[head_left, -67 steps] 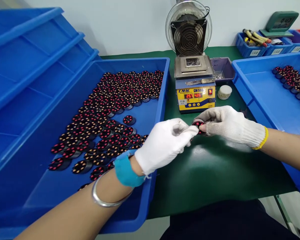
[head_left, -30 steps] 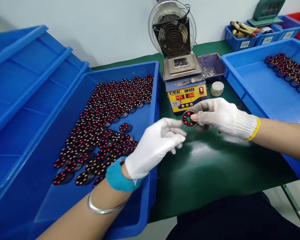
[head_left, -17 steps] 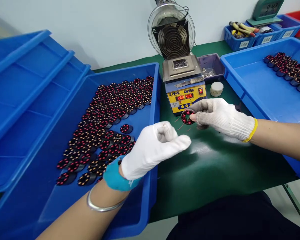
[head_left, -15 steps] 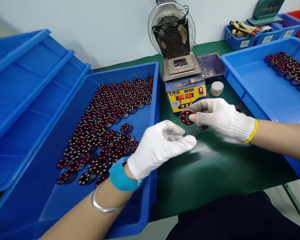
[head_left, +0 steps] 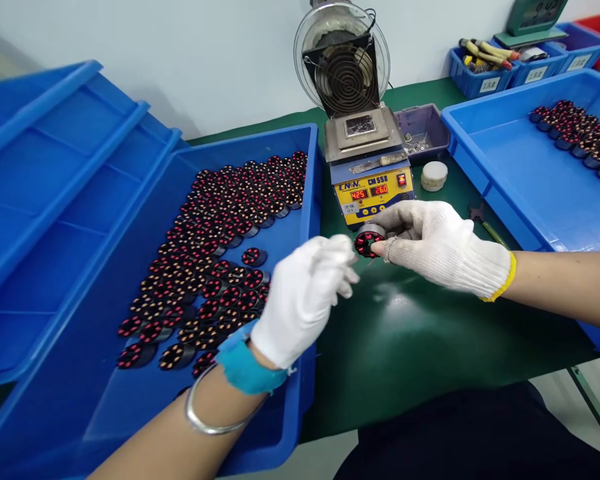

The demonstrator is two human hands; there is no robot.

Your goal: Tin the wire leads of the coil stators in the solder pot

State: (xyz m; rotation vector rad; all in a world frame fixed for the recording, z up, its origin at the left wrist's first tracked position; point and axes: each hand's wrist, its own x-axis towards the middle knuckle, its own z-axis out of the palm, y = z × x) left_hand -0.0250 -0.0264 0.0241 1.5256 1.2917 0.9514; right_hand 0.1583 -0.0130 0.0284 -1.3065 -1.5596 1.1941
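Observation:
My right hand (head_left: pixel 430 243), in a white knit glove with grey fingertips, pinches a motor stator (head_left: pixel 369 241), a dark ring with red windings inside and a grey outer wall. Its windings face me, and a thin wire end shows below it. Close to the stator's left side is my left hand (head_left: pixel 305 290), in a smooth white glove. Those fingers are bent and drawn together, partly blurred; whatever they may hold cannot be made out. Behind the stator stands a yellow and blue solder pot (head_left: pixel 367 180) with lit red digits.
A blue tray (head_left: pixel 307 227) with many stators is at left, beside stacked blue trays (head_left: pixel 75 167). Another blue tray (head_left: pixel 505 167) holds stators at right. A fan (head_left: pixel 347 80), a purple bin (head_left: pixel 425 133), a round white tin (head_left: pixel 434 177) and green-handled pliers (head_left: pixel 493 231) are nearby.
My left hand has gone from spread thumb and fingers to fingers drawn together, tips slightly left and higher. The stator has tilted, showing more outer wall, and moved slightly left with my right hand.

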